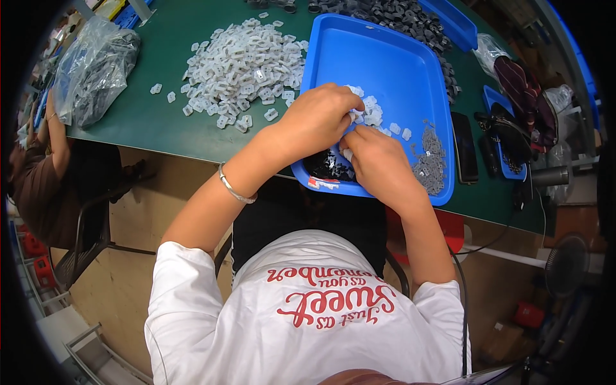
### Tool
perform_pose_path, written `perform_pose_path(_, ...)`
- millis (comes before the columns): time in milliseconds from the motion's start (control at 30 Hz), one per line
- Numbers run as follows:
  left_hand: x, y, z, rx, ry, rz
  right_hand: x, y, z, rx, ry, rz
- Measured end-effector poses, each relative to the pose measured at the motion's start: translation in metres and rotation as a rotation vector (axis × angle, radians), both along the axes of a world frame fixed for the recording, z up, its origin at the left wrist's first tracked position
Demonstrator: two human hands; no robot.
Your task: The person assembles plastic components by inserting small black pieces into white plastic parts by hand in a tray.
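Observation:
Both hands work close together over the near part of a blue tray (378,54). My left hand (324,115) is closed, its fingertips pinching a small white plastic part (353,116). Just right of it and nearer to me, my right hand (380,154) is closed too, with a white part (347,154) at its fingertips. Loose white plastic parts (373,113) lie in the tray beyond my fingers. Small black parts (326,167) fill the near left corner, and small grey parts (431,160) lie along the right side. My fingers hide some details.
A large heap of white parts (247,64) covers the green table (160,125) left of the tray. Dark parts (401,18) are piled behind it. A clear plastic bag (96,70) stands far left; a phone (465,147) lies right. Another person (42,186) sits at left.

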State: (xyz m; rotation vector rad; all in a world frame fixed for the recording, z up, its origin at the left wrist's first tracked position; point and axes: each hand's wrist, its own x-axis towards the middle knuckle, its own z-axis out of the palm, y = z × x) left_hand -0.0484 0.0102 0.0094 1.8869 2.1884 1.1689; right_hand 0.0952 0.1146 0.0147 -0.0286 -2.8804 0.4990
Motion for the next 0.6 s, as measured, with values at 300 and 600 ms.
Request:
perform_pose_path(300,-0.005,0.017,-0.010,-0.001,0.017,0.023,0.019,0.025,0.020,-0.462,0.085,-0.228)
perform_pose_path(600,-0.007,0.026,-0.016,-0.098,0.035,0.095,0.032,0.036,0.008,-0.968,0.185,-0.341)
